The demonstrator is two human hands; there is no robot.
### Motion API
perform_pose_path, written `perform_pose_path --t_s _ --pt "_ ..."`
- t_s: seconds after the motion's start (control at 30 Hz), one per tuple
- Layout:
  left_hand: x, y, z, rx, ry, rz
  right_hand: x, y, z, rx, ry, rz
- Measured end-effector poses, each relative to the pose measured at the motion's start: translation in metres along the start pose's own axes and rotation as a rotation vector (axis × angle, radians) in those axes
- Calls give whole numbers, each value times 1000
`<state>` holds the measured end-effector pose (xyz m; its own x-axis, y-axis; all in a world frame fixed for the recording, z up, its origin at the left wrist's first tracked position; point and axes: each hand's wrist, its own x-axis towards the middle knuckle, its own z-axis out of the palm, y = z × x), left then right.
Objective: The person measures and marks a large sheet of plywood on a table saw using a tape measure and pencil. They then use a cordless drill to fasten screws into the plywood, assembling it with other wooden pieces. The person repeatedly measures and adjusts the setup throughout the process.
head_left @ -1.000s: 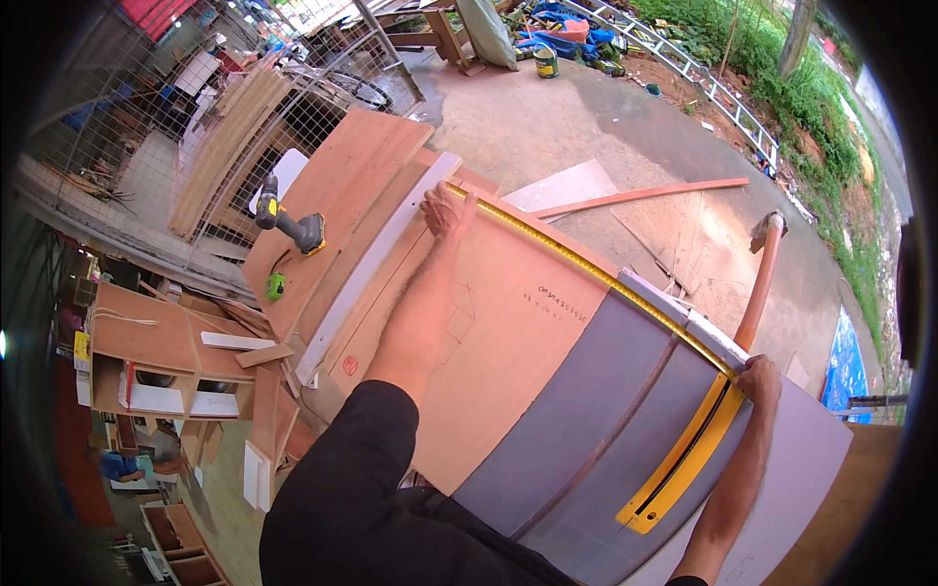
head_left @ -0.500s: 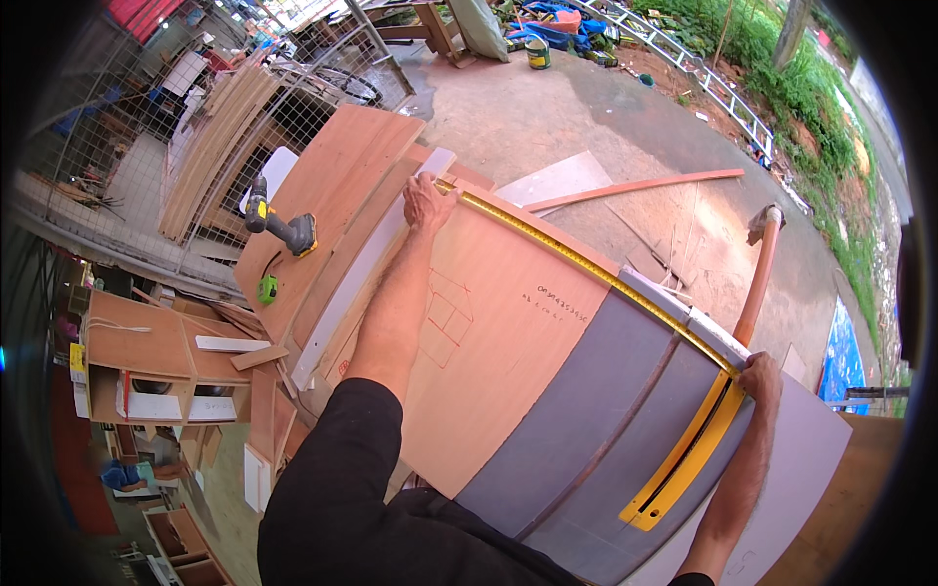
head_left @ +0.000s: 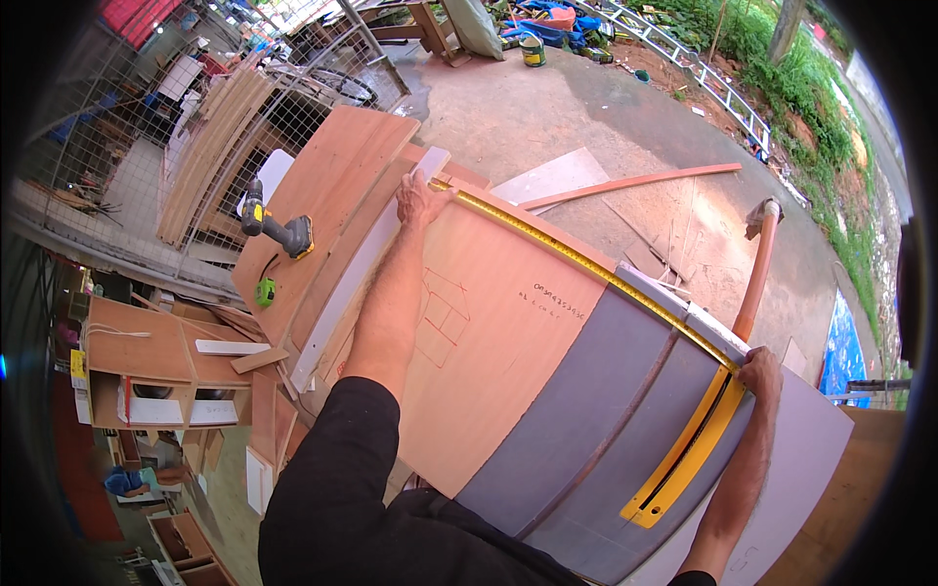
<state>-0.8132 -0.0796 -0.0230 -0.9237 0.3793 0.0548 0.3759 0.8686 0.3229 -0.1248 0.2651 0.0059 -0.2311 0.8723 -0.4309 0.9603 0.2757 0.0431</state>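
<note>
A yellow tape measure is stretched along the far edge of a saw table with a grey top and a pale wooden panel on its left. At the tape's left end, my left hand is closed on it beside a narrow white board. My right hand is closed around the tape's right end, near the table's far right corner. Its fingers hide whatever they wrap round there. Just left of my right wrist is a long yellow slotted insert in the grey top.
Left of the panel, a cordless drill and a small green tool lie on plywood. Beyond the table rise a brownish pipe and a long wooden strip. Wooden cabinets and a person are at the left.
</note>
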Motion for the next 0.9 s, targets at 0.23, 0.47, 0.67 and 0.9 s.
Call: perform_pose_path --t_s 0.23,0.47,0.67,0.9 --pt "-23 2 12 -85 146 100 5 7 10 -4 39 -22" --pt "-154 27 25 -324 289 549 5 15 11 54 92 -164" --pt "-269 -26 -20 -661 152 309 -15 64 14 424 123 -420" --pt "-286 -186 -76 -613 479 -70 -135 92 -32 598 327 -496"
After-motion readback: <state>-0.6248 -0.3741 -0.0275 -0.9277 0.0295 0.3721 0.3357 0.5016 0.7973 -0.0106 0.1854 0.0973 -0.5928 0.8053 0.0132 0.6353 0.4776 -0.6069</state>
